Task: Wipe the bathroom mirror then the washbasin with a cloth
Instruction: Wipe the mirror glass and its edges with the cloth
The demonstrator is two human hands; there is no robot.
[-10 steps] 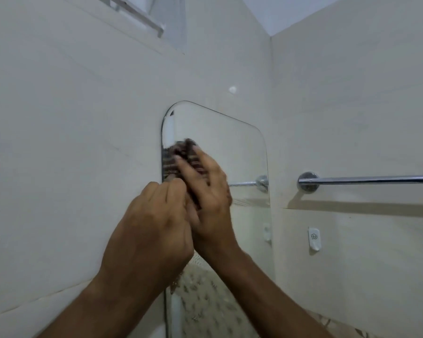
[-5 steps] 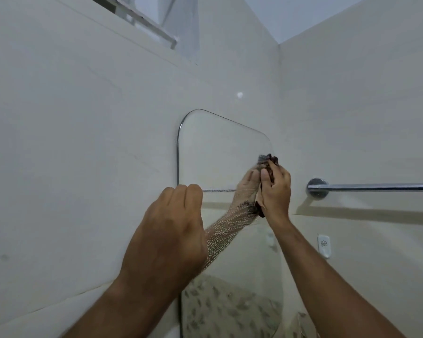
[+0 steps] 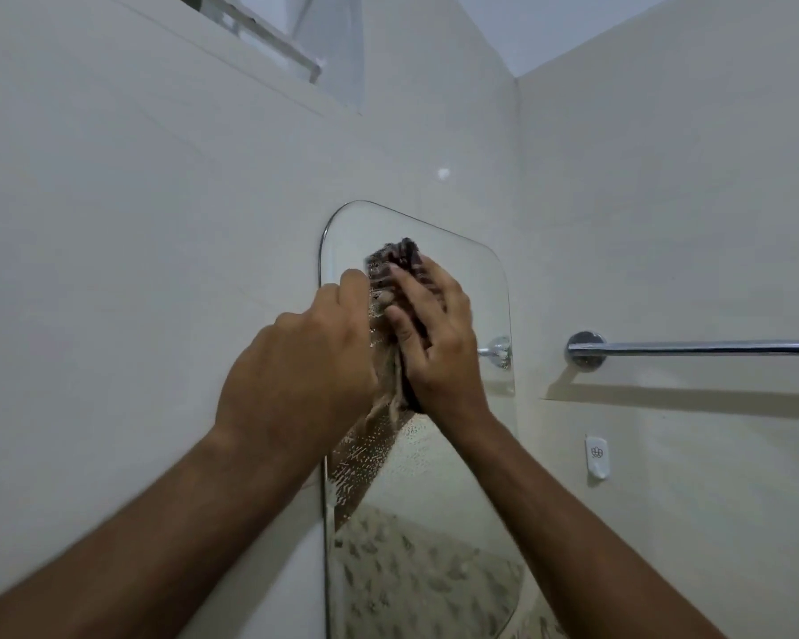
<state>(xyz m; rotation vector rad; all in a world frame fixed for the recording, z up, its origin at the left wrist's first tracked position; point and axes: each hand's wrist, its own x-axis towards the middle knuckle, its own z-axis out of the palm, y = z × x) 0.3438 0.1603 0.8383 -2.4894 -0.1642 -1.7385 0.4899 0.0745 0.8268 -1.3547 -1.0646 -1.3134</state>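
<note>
right hand pressing dark cloth flat against upper mirror, fingers straight – left hand curled at mirror's left edge, grip impossible to tell.

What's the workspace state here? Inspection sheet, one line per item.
Surface: rounded frameless wall mirror on pale tiled wall; droplets on the lower glass.
Job's things: dark crumpled cloth against the mirror; washbasin not in view.
Clutter: nothing seen.
Hands: right hand presses the cloth to the glass; left hand curled at the mirror's left edge, grip unclear.
Cables: nothing seen.
Surroundings: chrome towel rail, small white wall hook, high window.
</note>
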